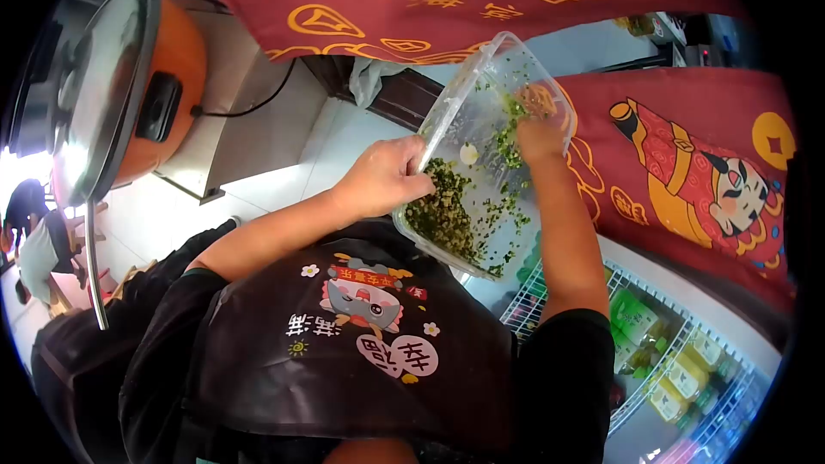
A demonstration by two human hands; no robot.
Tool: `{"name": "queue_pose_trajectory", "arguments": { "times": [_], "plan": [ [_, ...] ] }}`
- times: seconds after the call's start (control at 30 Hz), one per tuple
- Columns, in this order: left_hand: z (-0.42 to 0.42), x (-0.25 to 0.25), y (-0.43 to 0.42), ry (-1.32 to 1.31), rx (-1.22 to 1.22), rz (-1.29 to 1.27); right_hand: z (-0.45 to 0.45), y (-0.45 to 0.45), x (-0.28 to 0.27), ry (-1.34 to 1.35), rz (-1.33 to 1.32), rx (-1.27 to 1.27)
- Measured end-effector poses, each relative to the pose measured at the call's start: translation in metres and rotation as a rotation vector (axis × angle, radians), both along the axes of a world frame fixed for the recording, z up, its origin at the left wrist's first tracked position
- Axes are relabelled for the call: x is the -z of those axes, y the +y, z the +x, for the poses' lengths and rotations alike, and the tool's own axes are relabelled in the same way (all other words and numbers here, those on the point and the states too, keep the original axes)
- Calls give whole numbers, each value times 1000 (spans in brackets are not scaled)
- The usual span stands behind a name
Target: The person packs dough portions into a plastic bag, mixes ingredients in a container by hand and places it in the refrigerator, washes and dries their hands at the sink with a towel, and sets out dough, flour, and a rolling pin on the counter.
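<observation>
A clear plastic container (453,109) is held tilted in front of my apron. A dark green and brown chopped mixture (443,215) is heaped in its near end, and green bits (507,146) cling to its inner surface. My left hand (387,174) grips the container's left rim, thumb over the edge. Inside the container's far right part is my right hand (540,137), its fingers curled closed beside an orange-brown patch. Whatever those fingers hold, if anything, cannot be made out.
Red cloth curtains with yellow print (687,155) hang ahead and right. An orange cooker with a lid (163,86) stands at the left by a metal cabinet (266,112). Wire shelving with packaged goods (679,378) is at lower right. People (43,241) appear far left.
</observation>
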State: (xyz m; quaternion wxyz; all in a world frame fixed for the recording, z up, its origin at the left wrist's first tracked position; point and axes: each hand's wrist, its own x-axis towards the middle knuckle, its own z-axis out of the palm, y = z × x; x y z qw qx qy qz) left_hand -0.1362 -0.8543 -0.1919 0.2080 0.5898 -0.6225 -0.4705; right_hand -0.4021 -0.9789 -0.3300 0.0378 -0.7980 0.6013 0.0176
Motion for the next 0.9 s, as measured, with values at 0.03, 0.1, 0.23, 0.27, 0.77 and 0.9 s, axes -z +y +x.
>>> {"name": "queue_pose_trajectory", "arguments": {
  "times": [0.03,0.1,0.23,0.27,0.77,0.9],
  "plan": [
    [-2,3,-8,2,-4,7,-13,-19,14,53,-14,-79],
    [-4,11,-26,6,-13,21,-27,-50,23,12,86,-138],
    [-10,31,-71,69,-42,37,-57,-102,12,-601,416,21],
    [-12,20,-89,63,-29,13,-64,-125,9,-824,555,100],
    [-15,57,-128,70,-25,40,-31,-158,51,220,177,-91],
    [-21,69,-129,20,6,-59,-17,-148,78,294,291,-129]
  ]
}}
